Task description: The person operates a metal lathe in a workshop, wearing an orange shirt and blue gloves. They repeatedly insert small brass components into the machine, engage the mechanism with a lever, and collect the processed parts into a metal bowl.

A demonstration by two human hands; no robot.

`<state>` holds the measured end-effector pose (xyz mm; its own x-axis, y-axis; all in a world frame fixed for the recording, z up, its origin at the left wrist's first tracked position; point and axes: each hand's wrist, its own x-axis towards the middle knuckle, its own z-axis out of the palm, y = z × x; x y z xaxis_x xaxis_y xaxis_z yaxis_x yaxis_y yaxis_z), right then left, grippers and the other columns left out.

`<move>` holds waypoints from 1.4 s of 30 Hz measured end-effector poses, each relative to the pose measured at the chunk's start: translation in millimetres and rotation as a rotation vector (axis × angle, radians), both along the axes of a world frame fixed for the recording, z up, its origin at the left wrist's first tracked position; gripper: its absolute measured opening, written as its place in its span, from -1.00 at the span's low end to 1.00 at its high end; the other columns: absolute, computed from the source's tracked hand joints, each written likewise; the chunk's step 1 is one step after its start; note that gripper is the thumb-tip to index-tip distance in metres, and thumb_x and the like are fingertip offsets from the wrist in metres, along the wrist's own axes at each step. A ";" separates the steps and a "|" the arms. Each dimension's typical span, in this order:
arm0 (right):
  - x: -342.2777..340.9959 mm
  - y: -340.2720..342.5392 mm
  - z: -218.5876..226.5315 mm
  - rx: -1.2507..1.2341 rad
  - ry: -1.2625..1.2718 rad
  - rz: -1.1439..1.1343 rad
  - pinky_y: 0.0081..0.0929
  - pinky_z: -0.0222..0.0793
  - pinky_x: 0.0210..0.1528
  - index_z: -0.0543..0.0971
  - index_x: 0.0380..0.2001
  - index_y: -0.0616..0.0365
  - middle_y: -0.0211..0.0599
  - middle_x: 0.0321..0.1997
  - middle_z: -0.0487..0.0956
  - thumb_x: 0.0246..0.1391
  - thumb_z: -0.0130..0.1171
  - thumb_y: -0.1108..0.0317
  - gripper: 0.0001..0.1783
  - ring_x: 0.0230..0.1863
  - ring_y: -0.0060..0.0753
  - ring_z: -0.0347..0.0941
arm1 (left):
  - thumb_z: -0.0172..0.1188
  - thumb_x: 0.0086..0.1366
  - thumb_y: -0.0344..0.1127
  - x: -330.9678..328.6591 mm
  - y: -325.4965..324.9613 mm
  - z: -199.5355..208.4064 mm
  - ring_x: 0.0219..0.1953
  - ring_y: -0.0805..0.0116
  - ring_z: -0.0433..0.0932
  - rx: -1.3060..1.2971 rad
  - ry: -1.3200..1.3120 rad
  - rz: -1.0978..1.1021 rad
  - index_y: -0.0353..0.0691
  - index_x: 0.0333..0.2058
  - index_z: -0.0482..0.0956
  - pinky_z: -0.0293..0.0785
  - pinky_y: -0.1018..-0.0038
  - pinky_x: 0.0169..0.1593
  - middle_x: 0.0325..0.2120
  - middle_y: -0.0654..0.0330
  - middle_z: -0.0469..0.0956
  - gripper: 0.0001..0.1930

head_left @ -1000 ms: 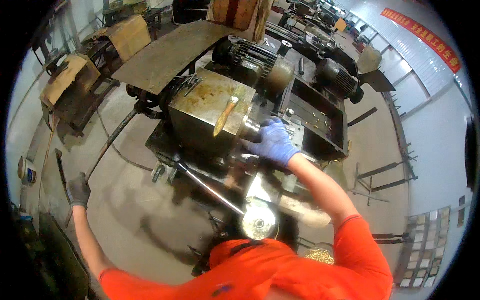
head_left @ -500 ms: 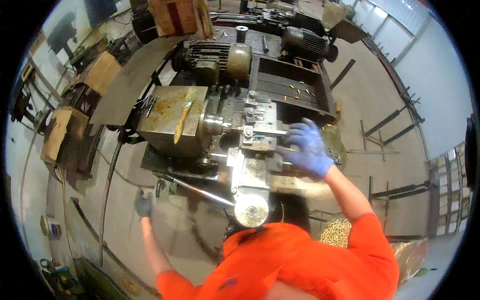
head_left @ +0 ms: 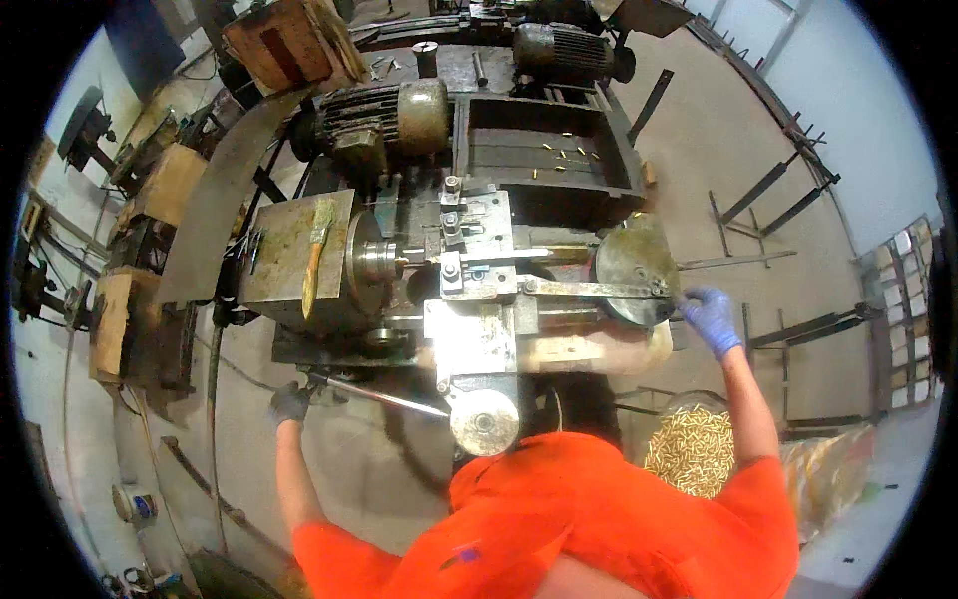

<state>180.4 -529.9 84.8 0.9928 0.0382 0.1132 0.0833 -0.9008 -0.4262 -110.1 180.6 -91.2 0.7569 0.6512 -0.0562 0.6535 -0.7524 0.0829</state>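
Note:
My left hand (head_left: 289, 402), in a dark glove, is closed at the dark outer end of a long metal lever (head_left: 384, 394). That lever runs to a round metal hub (head_left: 484, 421) at the machine's near end. My right hand (head_left: 711, 317), in a blue glove, is beside the right edge of a dark round disc (head_left: 634, 255). Its fingers look slightly bent and apart, with nothing visible in them. A flat metal bar (head_left: 589, 290) links the disc to the clamped tool block (head_left: 479, 275). Left of the block is a metal chuck (head_left: 377, 262) on the headstock.
A brush (head_left: 314, 255) lies on the headstock's box top. Behind are a finned motor (head_left: 384, 120) and a dark tray (head_left: 499, 150) with several small brass-coloured pieces. A container of similar brass-coloured pieces (head_left: 689, 449) stands below my right forearm. Metal stands (head_left: 778, 195) are at the right.
My right hand has moved right, away from the tool block, uncovering the bar and disc. My left hand, earlier apart from the lever, is now at its end. The view has shifted.

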 end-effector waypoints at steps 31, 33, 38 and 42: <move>-106.8 -313.5 -106.5 -0.413 0.199 -0.460 -0.15 0.37 -0.28 0.55 -0.40 0.08 -0.05 -0.43 0.56 -0.17 0.15 0.06 -0.66 -0.32 0.08 0.47 | 0.09 0.18 -0.39 89.2 -86.3 55.9 -0.55 0.48 0.41 -0.473 -0.937 0.279 -0.37 -0.42 0.58 0.37 0.52 -0.44 -0.55 0.27 0.52 -0.84; -127.3 -321.9 -102.1 -0.432 0.293 -0.503 -0.16 0.38 -0.27 0.57 -0.44 0.11 -0.02 -0.45 0.56 -0.18 0.16 0.05 -0.65 -0.33 0.08 0.48 | 0.09 0.18 -0.38 91.7 -86.9 58.4 -0.54 0.50 0.42 -0.419 -0.917 0.282 -0.37 -0.41 0.59 0.38 0.53 -0.44 -0.55 0.26 0.53 -0.83; -156.9 -305.2 -102.2 -0.534 0.308 -0.545 -0.16 0.39 -0.23 0.59 -0.40 0.16 0.06 -0.39 0.56 -0.17 0.17 0.03 -0.60 -0.32 0.10 0.49 | 0.10 0.17 -0.39 87.0 -86.0 56.6 -0.55 0.50 0.43 -0.436 -0.928 0.287 -0.38 -0.39 0.59 0.40 0.51 -0.45 -0.54 0.23 0.55 -0.84; -187.8 -312.3 -118.0 -0.556 0.292 -0.565 -0.14 0.37 -0.18 0.57 -0.41 0.22 0.11 -0.33 0.55 -0.21 0.23 0.03 -0.56 -0.24 0.13 0.46 | 0.12 0.16 -0.40 86.2 -85.7 60.4 -0.56 0.48 0.45 -0.428 -0.854 0.298 -0.37 -0.37 0.59 0.41 0.50 -0.45 -0.54 0.22 0.55 -0.85</move>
<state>-7.4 -842.2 -33.3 0.8659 -0.4987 -0.0389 -0.4876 -0.8588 0.1571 -23.9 94.9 -30.8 0.4623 0.8729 0.1562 0.4053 -0.3647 0.8383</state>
